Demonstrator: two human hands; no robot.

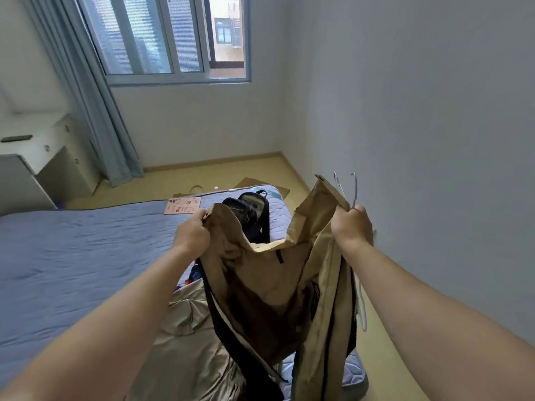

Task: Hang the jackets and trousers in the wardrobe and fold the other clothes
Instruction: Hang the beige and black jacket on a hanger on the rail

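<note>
- Fingers of our left hand (192, 234) are curled tight round one top edge of the tan jacket (275, 285); we cannot tell whether that edge is collar or front opening.
- Our right hand (351, 224) clamps the jacket's other top edge and, in the same fist, the white hangers (353, 189), whose hooks stick up above the knuckles.
- The jacket hangs spread open between our two hands, raised above the bed (72, 256), with no hanger inside it yet.
- Under it a heap of beige cloth (185, 342) lies unfolded on the bed, with a scrap of coloured fabric beside it; a black backpack (252, 215) sits further back.
- We judge the task to be at an early stage: nothing on the bed looks folded, and no wardrobe is in view.
- What is left, as we read it: slip a hanger into this jacket, carry it to the wardrobe, then sort the heap into things to hang and things to fold.
</note>
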